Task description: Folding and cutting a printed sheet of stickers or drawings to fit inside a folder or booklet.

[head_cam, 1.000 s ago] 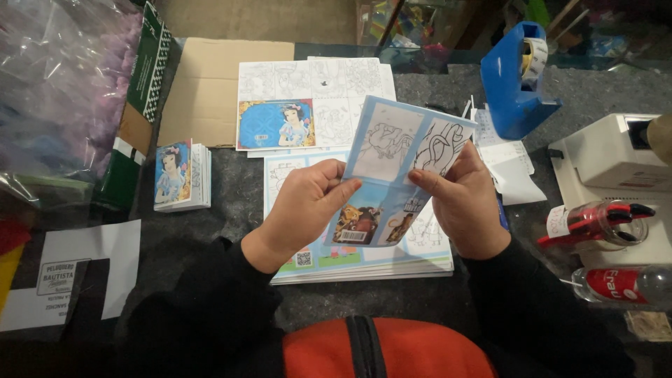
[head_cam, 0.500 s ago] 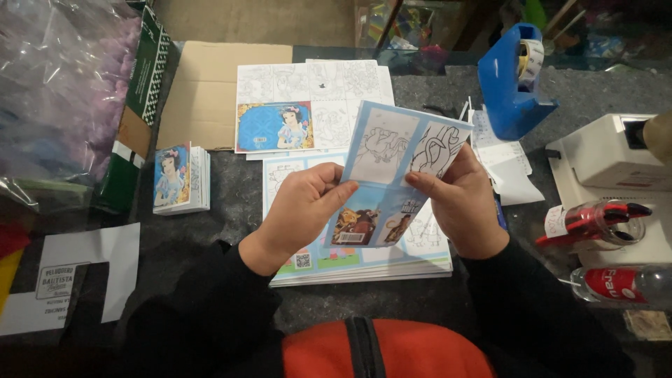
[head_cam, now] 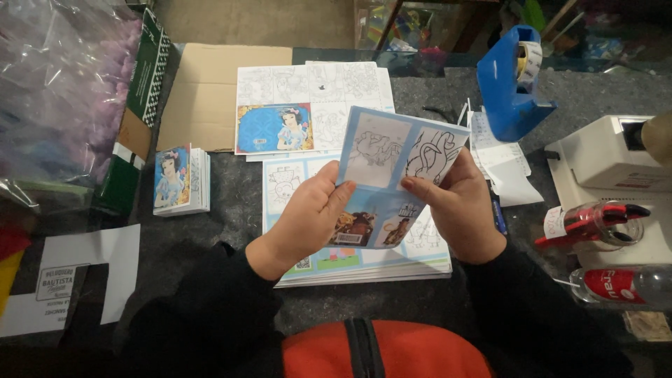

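One view only, from my head, looking steeply down at the dark counter, close in, my lap at the near edge, tape dispenser far right.

A stationery shop counter; colouring booklets stacked; tape dispenser; glass display beneath.

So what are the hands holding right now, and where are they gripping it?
Both hold one light-blue colouring booklet: the left hand pinches its left edge, the right hand its right edge.
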